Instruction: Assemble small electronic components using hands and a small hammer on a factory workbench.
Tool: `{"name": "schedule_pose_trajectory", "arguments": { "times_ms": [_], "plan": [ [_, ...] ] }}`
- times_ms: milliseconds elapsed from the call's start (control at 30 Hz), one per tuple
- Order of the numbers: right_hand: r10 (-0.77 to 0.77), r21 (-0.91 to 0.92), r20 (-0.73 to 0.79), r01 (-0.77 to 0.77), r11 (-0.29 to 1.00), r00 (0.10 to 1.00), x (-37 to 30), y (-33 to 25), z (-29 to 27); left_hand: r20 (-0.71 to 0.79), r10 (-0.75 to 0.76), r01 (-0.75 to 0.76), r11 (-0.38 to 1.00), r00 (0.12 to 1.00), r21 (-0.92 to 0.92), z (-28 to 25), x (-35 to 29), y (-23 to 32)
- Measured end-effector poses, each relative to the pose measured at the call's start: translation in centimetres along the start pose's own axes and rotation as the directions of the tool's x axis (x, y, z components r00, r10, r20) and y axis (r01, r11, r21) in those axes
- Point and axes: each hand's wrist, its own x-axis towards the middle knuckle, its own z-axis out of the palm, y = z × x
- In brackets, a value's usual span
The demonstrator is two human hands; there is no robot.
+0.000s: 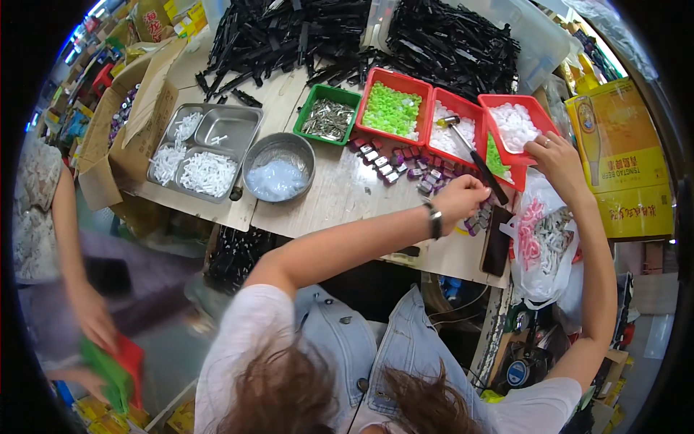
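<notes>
My right hand grips the near right corner of a red tray heaped with small white plastic pieces. This tray partly overlaps another red tray with bright green pieces showing in it. My left hand, a dark band on its wrist, hovers by the table's near edge with fingers pinched; I cannot make out anything in them. Beside it, a small hammer with a dark handle leans across a red tray of white pieces. Small purple and silver parts lie scattered left of that hand.
Left are a green tray of metal pins, a metal bowl and a divided steel tray. Black parts pile up behind. A phone and plastic bag sit right. Another person's hand holds green and red trays.
</notes>
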Motion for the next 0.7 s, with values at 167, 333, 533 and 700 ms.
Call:
{"name": "schedule_pose_trajectory", "arguments": {
  "times_ms": [167, 333, 533, 700],
  "plan": [
    [-0.042, -0.023, 0.104, 0.045, 0.999, 0.994, 0.4, 0.2, -1.0, -0.206, -0.076, 0.007, 0.949, 0.976, -0.314, 4.4, 7.4, -1.6],
    [-0.036, -0.080, 0.145, 0.048, 0.996, 0.989, 0.1, 1.2, -1.0, -0.286, 0.097, -0.159, 0.966, 0.953, -0.202, 5.3, 11.2, -3.9],
    [-0.035, -0.106, 0.163, 0.053, 0.993, 0.986, 0.2, 1.5, -2.5, -0.381, 0.247, -0.353, 0.904, 0.891, -0.240, 6.9, 11.8, -4.5],
    [-0.068, -0.107, 0.164, 0.086, 0.991, 0.984, 1.6, 1.5, -3.4, -0.329, 0.367, -0.376, 0.926, 0.870, 0.037, 4.7, 8.6, -3.1]
  ]
}}
